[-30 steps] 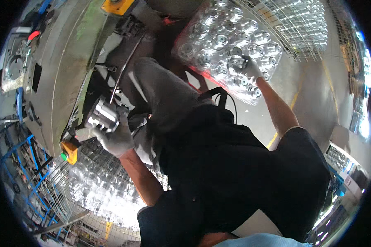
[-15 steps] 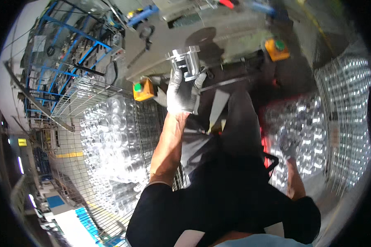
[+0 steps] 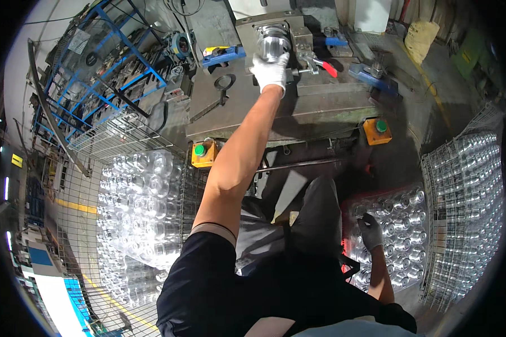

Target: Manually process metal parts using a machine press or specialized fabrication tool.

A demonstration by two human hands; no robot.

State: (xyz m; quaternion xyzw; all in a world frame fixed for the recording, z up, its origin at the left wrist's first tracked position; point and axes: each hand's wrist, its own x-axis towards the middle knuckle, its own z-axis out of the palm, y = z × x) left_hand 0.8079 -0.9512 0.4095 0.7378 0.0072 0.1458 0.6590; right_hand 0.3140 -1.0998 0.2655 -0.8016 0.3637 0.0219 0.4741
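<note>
My left hand [image 3: 270, 74], in a white glove, reaches far forward with its fingers closed round a shiny, cylindrical machined metal part [image 3: 274, 47]. The part sits at the front of a metal fixture [image 3: 246, 35] on the bench; whether it is fully seated I cannot tell. At the lower right my right hand [image 3: 371, 233], also gloved and dark at the fingertips, is down among similar shiny metal parts [image 3: 402, 245] in a red crate [image 3: 346, 247]. Its fingers are curled, and what they hold, if anything, is hidden.
Green push buttons on yellow boxes, a left one [image 3: 204, 153] and a right one [image 3: 378, 131], flank the bench front. A red-handled clamp [image 3: 327, 68] stands beside the fixture. Wire cages, a left one [image 3: 84, 224] and a right one [image 3: 437, 213], hold stacked metal parts. Blue racking [image 3: 104, 70] stands far left.
My left hand has carried the metal part forward from in front of the bench to the fixture. My right hand stays over the crate, a little left and lower. The view has tilted toward the bench.
</note>
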